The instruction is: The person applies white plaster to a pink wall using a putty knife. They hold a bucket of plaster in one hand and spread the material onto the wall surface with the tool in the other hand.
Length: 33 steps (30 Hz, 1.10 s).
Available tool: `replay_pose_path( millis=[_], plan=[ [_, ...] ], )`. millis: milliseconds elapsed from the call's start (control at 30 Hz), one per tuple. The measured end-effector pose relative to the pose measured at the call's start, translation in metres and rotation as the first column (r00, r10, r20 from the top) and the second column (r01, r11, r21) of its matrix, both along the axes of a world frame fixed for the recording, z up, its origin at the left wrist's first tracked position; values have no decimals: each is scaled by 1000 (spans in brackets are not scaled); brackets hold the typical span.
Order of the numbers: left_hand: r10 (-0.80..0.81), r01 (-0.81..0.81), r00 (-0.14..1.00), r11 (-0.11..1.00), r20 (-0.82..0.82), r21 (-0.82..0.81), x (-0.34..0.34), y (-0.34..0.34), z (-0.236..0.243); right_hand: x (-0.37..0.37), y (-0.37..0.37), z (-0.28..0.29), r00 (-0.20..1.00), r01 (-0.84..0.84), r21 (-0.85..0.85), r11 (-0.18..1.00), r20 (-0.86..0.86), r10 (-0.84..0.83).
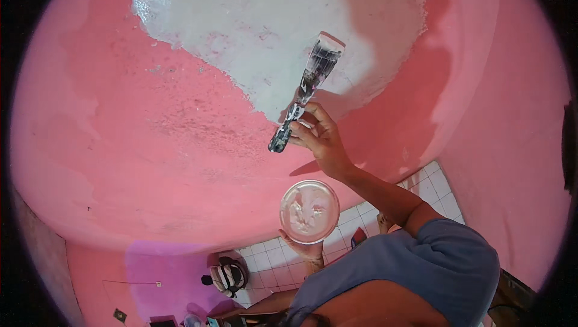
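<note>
My right hand (322, 140) pinches the handle of a putty knife (310, 83) between thumb and fingers. Its handle is black and smeared with white, and its wide end points up toward the wall. Pale paste coats the blade's edge. Below it, my left hand (307, 250) supports a round, shallow tub (283, 212) from underneath, with most of its fingers hidden by the tub. Whitish paste (310, 212) lies unevenly inside. Beyond the putty knife, a large whitish patch (241, 26) with ragged edges covers part of the pink wall (180, 110).
White floor tiles (355, 221) run along the wall's foot. A light and dark bag-like object (229, 277) stands at the lower left, before a wall lit purple (165, 273). Another pink wall (512, 146) rises on the right. Dark furniture (512, 291) is at the lower right.
</note>
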<state>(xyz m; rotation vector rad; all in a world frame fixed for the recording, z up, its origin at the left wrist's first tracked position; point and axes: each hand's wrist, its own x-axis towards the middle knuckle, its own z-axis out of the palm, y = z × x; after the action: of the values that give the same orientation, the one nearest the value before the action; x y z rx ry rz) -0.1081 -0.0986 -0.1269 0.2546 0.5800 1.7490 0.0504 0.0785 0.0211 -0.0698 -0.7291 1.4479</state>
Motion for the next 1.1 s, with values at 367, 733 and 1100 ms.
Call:
replay_pose_path(
  millis=[367, 733, 1100],
  plan=[
    [-36, 33, 982, 999, 183, 18, -11, 0, -4, -16, 17, 2, 991, 34, -10, 999, -126, -35],
    [-24, 25, 990, 1000, 136, -5, -15, 2, -7, -57, -15, -5, 977, -166, -69, 984, -143, 155],
    [17, -16, 994, 1000, 109, -4, -13, 5, -8, -20, 3, 17, 991, -14, -14, 1000, -135, 12]
  ],
)
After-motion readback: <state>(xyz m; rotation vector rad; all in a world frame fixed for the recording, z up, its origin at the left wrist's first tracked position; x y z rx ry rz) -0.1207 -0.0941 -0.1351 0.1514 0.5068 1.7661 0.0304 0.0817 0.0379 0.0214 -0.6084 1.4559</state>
